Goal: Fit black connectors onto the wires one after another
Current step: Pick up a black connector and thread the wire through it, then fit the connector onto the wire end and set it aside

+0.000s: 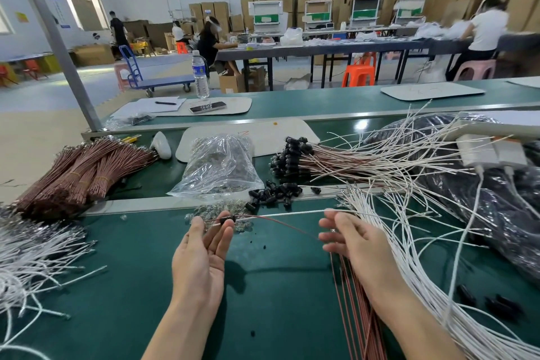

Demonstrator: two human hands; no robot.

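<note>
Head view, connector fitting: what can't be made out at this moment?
- Head view: black connector too small, pinched by left hand; seating on red wire unclear.
- Head view: right hand fingers hide whether it pinches that wire.
- Head view: clear bag contents lost in glare.

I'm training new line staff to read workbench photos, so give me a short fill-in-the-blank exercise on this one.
The left hand pinches a black ___ at its fingertips. A red wire is stretched ___ that hand and the right hand. The brown wire bundles lie to the ___ of the clear plastic bag. Missing words: connector; between; left.
</note>
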